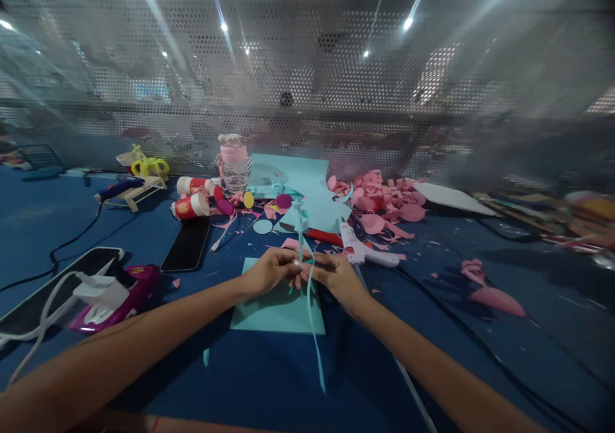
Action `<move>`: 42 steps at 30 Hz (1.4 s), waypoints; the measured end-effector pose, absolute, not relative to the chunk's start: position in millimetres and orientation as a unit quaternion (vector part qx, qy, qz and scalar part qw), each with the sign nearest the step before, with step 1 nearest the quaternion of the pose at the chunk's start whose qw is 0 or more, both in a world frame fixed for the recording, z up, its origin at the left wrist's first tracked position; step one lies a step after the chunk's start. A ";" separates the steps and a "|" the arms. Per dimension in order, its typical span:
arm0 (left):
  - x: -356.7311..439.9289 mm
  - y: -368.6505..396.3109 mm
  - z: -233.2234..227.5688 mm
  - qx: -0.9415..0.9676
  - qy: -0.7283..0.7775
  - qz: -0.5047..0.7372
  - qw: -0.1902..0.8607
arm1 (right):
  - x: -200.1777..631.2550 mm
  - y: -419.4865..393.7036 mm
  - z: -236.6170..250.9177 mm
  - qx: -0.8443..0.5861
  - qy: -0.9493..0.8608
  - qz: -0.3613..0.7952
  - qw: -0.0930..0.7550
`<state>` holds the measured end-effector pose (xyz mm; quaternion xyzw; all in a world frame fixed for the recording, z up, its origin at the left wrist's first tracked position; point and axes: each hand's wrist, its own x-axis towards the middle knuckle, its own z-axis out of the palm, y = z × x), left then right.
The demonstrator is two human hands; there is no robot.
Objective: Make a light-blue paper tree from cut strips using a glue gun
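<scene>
Blue work surface, perforated metal screen behind, glare streaks across the top.

Centre: a thin light-blue paper strip, pinched where both hands meet. Its curled upper end stands up above the fingers; its long tail hangs down toward the camera. Left hand is closed around the strip from the left. Right hand is closed on it from the right, fingertips touching the left hand's. Both hands hover over a light-blue paper sheet lying flat on the surface.

Outward: white glue gun just beside the right hand, nozzle end away from it. Dark phone to the left. Red-and-white glue tubes beyond it. Clear bottle with pink cap further back. Larger light-blue sheet behind the strip. Heap of pink paper scraps back right. Pink cut shape well apart on the right. Magenta case with white charger lower left.

Risk, as judgement: the strip is thin, so a hard pull or twist could tear or crease it. The loose tail could snag on the sheet edge. The glue gun is close, so a wrist could brush its tip if hot.

Unclear: the exact finger grip is too small to tell. Right edge items are blurred. Both forearms are cut off at the bottom edge.
</scene>
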<state>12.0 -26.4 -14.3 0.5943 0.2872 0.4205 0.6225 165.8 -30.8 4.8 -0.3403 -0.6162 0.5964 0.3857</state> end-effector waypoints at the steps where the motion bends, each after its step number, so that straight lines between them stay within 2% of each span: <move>1: 12.0 -26.2 -14.3 0.595 0.286 0.419 0.623 | 164.9 -31.2 5.2 -0.339 -0.614 0.593 0.396; 8: 12.2 -25.5 -14.0 0.560 0.287 0.407 0.662 | 162.0 -38.7 14.4 -0.319 -0.577 0.614 0.434; 12: 12.9 -23.6 -14.9 0.548 0.295 0.394 0.676 | 164.3 -39.0 16.8 -0.338 -0.558 0.626 0.427; 26: 14.4 -22.7 -12.0 0.552 0.288 0.407 0.668 | 167.8 -31.6 3.9 -0.377 -0.493 0.646 0.445; 30: 13.9 -26.8 -10.1 0.555 0.304 0.415 0.654 | 176.9 -20.4 6.5 -0.396 -0.431 0.638 0.500; 33: 9.8 -29.3 -9.1 0.538 0.317 0.491 0.608 | 183.6 -13.4 7.8 -0.420 -0.420 0.593 0.544; 37: 4.6 -31.6 -9.7 0.521 0.314 0.621 0.494 | 184.1 -15.0 9.0 -0.439 -0.460 0.567 0.523; 39: 4.4 -32.9 -9.9 0.548 0.339 0.621 0.447 | 181.2 -17.6 9.2 -0.437 -0.475 0.568 0.511; 42: 6.3 -34.2 -10.1 0.620 0.408 0.542 0.395 | 176.3 -19.1 8.1 -0.428 -0.471 0.588 0.500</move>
